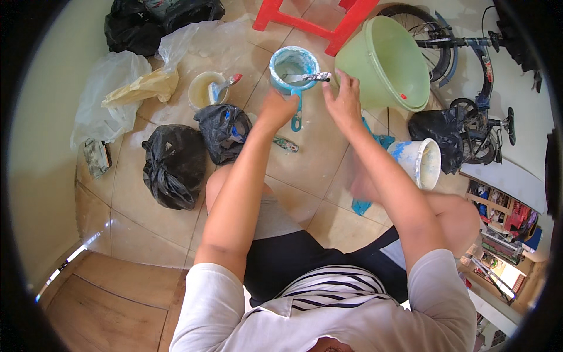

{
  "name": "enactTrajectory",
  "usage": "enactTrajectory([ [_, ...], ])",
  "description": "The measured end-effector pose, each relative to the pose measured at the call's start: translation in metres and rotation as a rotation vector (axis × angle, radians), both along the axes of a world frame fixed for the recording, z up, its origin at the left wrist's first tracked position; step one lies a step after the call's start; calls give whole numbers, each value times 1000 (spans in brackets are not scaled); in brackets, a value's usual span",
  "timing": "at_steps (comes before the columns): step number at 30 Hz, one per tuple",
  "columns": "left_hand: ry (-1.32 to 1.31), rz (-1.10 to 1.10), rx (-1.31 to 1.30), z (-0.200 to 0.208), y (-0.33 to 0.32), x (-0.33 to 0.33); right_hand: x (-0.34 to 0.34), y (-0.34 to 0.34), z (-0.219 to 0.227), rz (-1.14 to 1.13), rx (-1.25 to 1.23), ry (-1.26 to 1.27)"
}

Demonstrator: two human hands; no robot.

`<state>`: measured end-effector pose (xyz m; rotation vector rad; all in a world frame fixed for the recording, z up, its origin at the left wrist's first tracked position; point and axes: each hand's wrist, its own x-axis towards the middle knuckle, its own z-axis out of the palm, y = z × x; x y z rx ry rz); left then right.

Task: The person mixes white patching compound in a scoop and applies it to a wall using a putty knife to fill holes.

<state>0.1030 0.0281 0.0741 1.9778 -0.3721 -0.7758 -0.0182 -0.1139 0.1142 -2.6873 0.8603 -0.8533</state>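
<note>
A blue plastic dipper (297,101), its inside coated with white paste, stands in front of me. My left hand (278,110) is closed on it at the near left side, beside the handle. Across its rim lies a scraper-like tool (315,77) with a dark, white-speckled handle; its working end is down in the paste. My right hand (343,97) is just right of that handle's tip, fingers apart, with nothing seen in them. Left of the dipper, a paintbrush (217,90) with a red-tipped handle rests in a small white tub (197,94).
Black plastic bags (173,167) and a clear bag (111,88) lie on the left. A large green bucket (363,64), a red stool (293,24) and a bicycle (482,70) stand beyond. A paint-stained white bucket (417,161) is near my right knee. On the tiles lies a patterned handle (285,144).
</note>
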Motion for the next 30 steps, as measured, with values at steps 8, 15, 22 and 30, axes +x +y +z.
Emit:
enactTrajectory([
  [8,528,-41,-65,-42,-33,-40,27,-51,-23,0,502,315],
  [15,347,139,-51,-42,-45,-47,29,-34,-11,83,653,266],
  [22,217,90,14,11,-32,-75,-24,-61,74,307,487,82],
  [30,11,17,13,61,-17,-136,-75,-59,130,209,366,170],
])
